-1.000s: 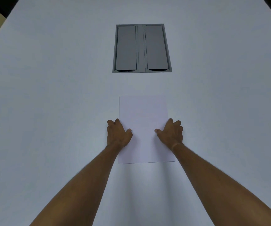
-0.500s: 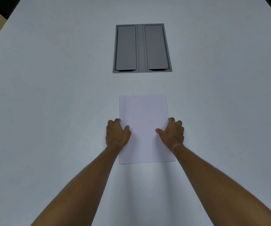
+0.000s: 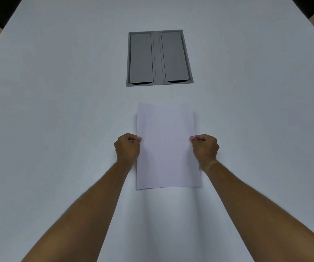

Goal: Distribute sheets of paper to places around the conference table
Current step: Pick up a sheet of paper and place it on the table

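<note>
A white sheet of paper sits in the middle of the white conference table, long side pointing away from me. My left hand pinches its left edge with curled fingers. My right hand pinches the right edge the same way. The far edge of the paper looks slightly raised and skewed, and a second edge shows along the top left, so there may be more than one sheet.
A grey recessed cable box with two closed lids is set into the table just beyond the paper. The table's corners and dark floor show at the top left and top right.
Both hands went from lying on the paper with spread fingers to gripping its side edges with curled fingers. The far edge of the paper has lifted a little.
</note>
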The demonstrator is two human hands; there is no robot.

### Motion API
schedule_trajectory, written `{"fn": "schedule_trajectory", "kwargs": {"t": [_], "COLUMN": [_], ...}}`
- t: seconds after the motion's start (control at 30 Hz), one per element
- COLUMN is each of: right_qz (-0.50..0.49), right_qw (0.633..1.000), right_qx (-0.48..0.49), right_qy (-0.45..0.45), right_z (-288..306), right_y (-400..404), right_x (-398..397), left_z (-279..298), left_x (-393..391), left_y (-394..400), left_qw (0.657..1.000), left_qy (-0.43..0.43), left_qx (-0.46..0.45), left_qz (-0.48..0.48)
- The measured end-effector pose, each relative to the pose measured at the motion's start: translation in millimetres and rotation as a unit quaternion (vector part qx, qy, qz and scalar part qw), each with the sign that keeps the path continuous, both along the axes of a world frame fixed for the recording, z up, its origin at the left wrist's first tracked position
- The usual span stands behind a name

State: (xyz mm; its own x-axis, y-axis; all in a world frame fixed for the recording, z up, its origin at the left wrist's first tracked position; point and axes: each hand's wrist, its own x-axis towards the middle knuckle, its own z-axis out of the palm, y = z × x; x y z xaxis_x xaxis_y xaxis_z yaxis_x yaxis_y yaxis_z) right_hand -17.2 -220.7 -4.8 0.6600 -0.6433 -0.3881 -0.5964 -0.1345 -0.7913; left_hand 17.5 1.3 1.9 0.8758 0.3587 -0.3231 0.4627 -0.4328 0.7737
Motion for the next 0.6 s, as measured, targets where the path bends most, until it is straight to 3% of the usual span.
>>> {"fn": "schedule_trajectory", "kwargs": {"t": [0.23,0.6], "right_qz": [-0.063,-0.148], "right_qw": [0.993,0.971], "right_qx": [0.068,0.069], "right_qy": [-0.078,-0.176], "right_z": [29.4,91.9], "right_y": [-16.8,-56.2], "right_x": [-11.7,-70.4], "left_z": [35.3,95.2], "left_x": [2.8,-10.0], "left_y": [-8.4,-53.9], "left_qw": [0.998,0.983], "left_qy": [-0.034,-0.099], "left_qx": [-0.053,-0.101], "left_qz": [-0.017,-0.116]}}
